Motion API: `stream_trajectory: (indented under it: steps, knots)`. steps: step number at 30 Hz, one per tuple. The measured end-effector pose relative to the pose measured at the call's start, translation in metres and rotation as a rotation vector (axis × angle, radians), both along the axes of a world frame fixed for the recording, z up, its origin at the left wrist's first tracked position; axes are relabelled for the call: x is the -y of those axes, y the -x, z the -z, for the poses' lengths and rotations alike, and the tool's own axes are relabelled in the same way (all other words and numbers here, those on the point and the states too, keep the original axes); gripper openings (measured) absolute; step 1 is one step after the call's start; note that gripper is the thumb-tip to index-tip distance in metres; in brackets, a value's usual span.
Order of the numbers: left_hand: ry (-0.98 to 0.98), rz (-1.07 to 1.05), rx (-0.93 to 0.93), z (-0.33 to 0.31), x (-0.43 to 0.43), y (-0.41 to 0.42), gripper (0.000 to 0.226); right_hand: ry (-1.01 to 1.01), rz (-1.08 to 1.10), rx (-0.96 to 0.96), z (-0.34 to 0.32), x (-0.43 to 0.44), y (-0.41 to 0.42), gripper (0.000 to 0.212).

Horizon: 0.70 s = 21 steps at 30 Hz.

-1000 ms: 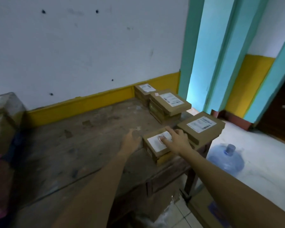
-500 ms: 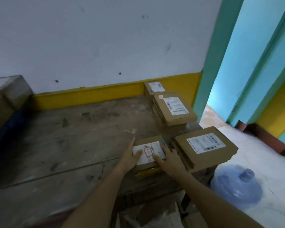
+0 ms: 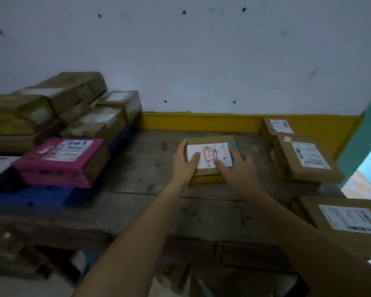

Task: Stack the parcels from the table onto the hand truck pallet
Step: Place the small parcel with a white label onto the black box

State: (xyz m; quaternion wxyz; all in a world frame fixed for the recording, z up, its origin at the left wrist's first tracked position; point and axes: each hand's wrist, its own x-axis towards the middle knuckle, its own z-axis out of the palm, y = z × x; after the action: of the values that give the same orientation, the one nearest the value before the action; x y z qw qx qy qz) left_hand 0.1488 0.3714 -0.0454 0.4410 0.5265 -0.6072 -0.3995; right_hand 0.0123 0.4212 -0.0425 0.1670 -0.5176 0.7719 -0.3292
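A small cardboard parcel point(image 3: 221, 153) with a white label and a red mark is held between both my hands over the wooden table point(image 3: 150, 168). My left hand point(image 3: 183, 163) grips its left edge, thumb on the label. My right hand point(image 3: 238, 174) grips its right side, with one digit lying on the label. I cannot tell whether the parcel rests on the table or is lifted off it. At the left, a blue pallet point(image 3: 41, 196) carries a pink parcel point(image 3: 60, 155) and several tape-wrapped brown parcels point(image 3: 69, 88).
More labelled cardboard parcels remain on the table's right side: a stack point(image 3: 304, 159), one behind it by the wall point(image 3: 276, 127), and one at the near right corner point(image 3: 347, 219). A white wall with a yellow band stands behind the table.
Both hands closed on the small parcel and carried it left, away from the stacks on the right. The view swung left, bringing the loaded blue pallet into sight.
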Motion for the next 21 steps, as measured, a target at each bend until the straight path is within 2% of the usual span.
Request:
stream_trajectory:
  steps: [10,15,21]
  knots:
    - [0.197,-0.086,-0.006,-0.096,-0.011,-0.215,0.058,0.183,-0.122,0.021,-0.081,0.007,-0.212,0.071]
    - [0.245,-0.145,-0.023,-0.110,-0.018,-0.319,0.058,0.232,-0.192,0.025,-0.096,0.007,-0.313,0.070]
    - [0.229,-0.243,-0.017,-0.113,-0.010,-0.420,0.057,0.197,-0.301,0.016,-0.100,0.021,-0.410,0.073]
